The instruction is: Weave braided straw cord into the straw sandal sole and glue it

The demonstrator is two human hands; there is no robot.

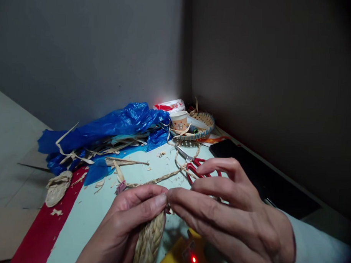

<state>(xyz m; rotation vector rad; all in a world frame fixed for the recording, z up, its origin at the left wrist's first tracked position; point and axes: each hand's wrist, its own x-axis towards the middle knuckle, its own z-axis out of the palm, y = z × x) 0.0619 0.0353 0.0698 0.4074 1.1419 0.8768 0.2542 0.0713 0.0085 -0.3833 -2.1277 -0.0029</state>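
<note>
A thick braid of dried straw-like fibre (150, 242) hangs down from my left hand (129, 212), whose thumb and fingers are closed on its upper end. The fingertips of my right hand (233, 214) are pinched together at that same end, touching the left fingertips; the hand hides what lies between them. Its upper fingers are loosely bent. Just beyond my hands, a thin twisted cord (162, 178) runs across the table towards red-handled scissors (193, 166). A small purple clip-like item (121, 187) sits by the cord's left end.
A blue plastic bag (115, 125) with dried husk strips lies at the back left. Behind the scissors are a paper cup (179, 123) and a woven basket (209, 123). A black flat device (249, 168) lies right, an oval woven piece (58, 188) left, a yellow object (173, 258) below.
</note>
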